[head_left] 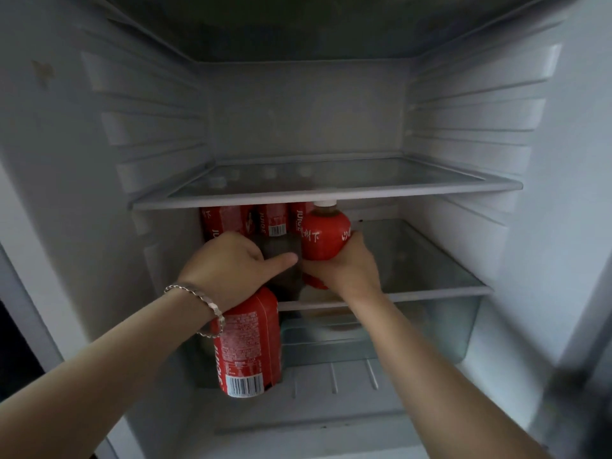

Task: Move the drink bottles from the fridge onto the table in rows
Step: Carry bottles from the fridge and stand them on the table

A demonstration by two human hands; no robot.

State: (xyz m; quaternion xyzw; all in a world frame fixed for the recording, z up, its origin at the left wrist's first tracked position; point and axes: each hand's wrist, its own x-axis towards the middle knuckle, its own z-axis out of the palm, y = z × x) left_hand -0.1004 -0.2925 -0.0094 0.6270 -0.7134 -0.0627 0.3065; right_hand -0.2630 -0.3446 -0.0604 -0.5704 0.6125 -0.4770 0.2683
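Silver chain bracelet [205, 301], upper glass shelf [331, 195], lower glass shelf [430, 260], clear plastic drawer [447, 326] beneath it

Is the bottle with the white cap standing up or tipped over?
Upright. The bottle has its white cap on top, just under the shelf, and the right hand grips its lower part.

far-row bottles [272, 220]: "JUICE" running sideways, one barcode [277, 230] | right bottle [324, 238]: white Chinese characters, last one looks like "下" | near bottle [248, 342]: "JUICE" sideways too, own barcode, fine print too blurry lol
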